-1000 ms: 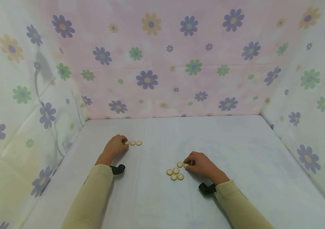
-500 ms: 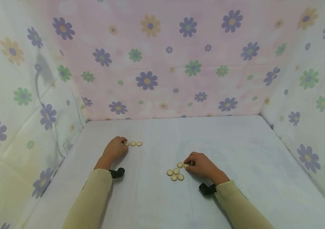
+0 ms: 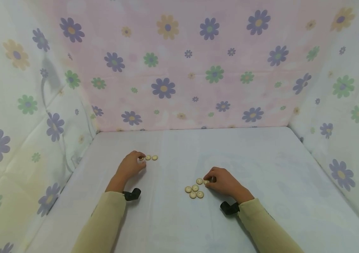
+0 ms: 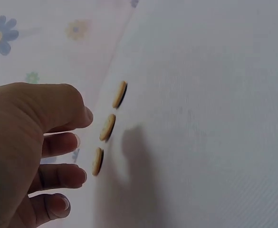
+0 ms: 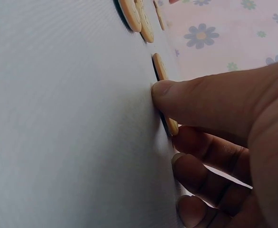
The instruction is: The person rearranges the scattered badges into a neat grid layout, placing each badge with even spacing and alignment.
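Observation:
Three tan buttons (image 3: 148, 157) lie in a row on the white table (image 3: 261, 168). My left hand (image 3: 137, 160) rests at the row's left end. In the left wrist view its loosely curled fingers (image 4: 80, 140) sit just beside the nearest button (image 4: 98, 161) without gripping it. Right of centre lies a cluster of several buttons (image 3: 194, 190). My right hand (image 3: 209, 181) is at the cluster's right edge. Its thumb (image 5: 177, 95) and fingers pinch one button (image 5: 171, 125) against the table. The other cluster buttons (image 5: 138, 16) lie further off.
Flowered cloth walls (image 3: 179, 70) close in the table at the back, left and right. A black wrist-camera mount (image 3: 132, 194) shows at each cuff. White tabletop stretches to the right of the right hand and in front of both arms.
My left hand has crept slightly right, onto the left end of the button row. The right hand has stayed at the cluster with the same pinch.

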The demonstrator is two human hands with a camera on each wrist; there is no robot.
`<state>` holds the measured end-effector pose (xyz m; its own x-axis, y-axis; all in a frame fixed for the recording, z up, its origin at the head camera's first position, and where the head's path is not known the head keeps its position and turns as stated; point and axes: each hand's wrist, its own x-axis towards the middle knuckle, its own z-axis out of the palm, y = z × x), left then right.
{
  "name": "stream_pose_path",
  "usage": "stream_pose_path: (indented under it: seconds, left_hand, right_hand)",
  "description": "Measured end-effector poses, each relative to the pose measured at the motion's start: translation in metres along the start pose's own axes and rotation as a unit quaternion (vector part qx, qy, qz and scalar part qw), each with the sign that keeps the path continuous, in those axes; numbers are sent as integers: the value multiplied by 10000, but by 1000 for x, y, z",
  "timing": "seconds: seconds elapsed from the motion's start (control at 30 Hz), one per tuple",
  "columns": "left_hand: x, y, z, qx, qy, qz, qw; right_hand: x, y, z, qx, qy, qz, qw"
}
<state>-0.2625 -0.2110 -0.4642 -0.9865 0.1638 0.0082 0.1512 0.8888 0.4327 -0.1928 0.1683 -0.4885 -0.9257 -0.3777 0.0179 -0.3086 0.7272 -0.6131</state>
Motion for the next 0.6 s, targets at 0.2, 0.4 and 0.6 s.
stream_pose_path:
  seconds: [0.2, 0.4, 0.6]
  left_hand:
    - [-6, 13, 1, -15, -15, 40, 10000]
    - [-15, 30, 3, -17, 14, 251, 9997]
    - [-22, 44, 9, 5, -16, 557, 9984]
  right_hand:
    - [1, 1, 1, 16, -1, -6, 10000]
    - [1, 2, 2, -17, -13, -40, 10000]
    - [1, 1, 1, -27, -16, 4, 10000]
